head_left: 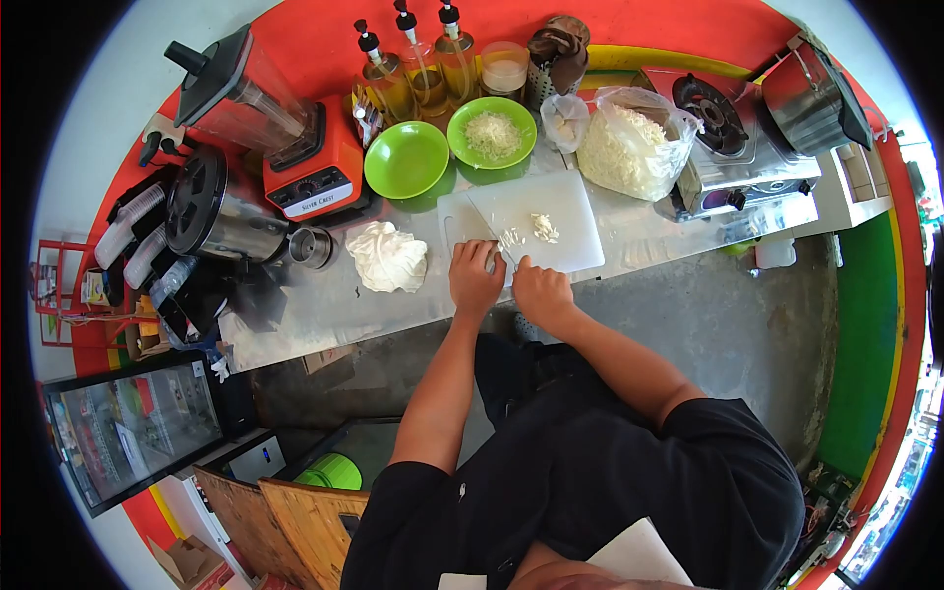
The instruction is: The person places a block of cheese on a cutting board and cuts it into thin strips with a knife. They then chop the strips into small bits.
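Note:
A white cutting board (pixel 570 202) lies on the metal counter with a knife (pixel 482 211) over it, its blade pointing to the upper left. My right hand (pixel 543 293) is closed around the knife's handle at the board's near edge. Beside it, my left hand (pixel 476 273) has its fingers curled together next to the blade, at some pale slivers (pixel 510 238); what it presses or holds is too small to make out. A small pile of pale pieces (pixel 545 228) sits right of the blade. Behind the board, one green bowl (pixel 406 160) looks empty and another green bowl (pixel 457 133) holds pale shreds.
A white cloth (pixel 385 257) lies left of the board, near a metal cup (pixel 311 247) and a red blender (pixel 313 187). Pump bottles (pixel 428 84) stand behind the bowls. An open plastic bag (pixel 634 152) of shreds and a gas stove (pixel 752 182) with a pot (pixel 808 98) are on the right.

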